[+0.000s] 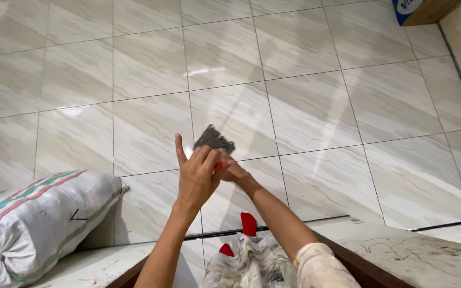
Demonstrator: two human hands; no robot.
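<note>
glossy floor tiles (305, 106), woven plastic sack (38, 213)

a tiling work site: glossy marble-look floor tiles (305, 106), woven sack (38, 213), cardboard box (420, 9)

Dark grey tool (213, 140) with a red handle; cream floor tiles (316, 106) veined in beige — glossy; white sack (38, 218) striped green and red; blue-and-white box (420, 9).

Blue-white carton (422, 10) top right; striped sack (38, 224), perhaps full, left.
</note>
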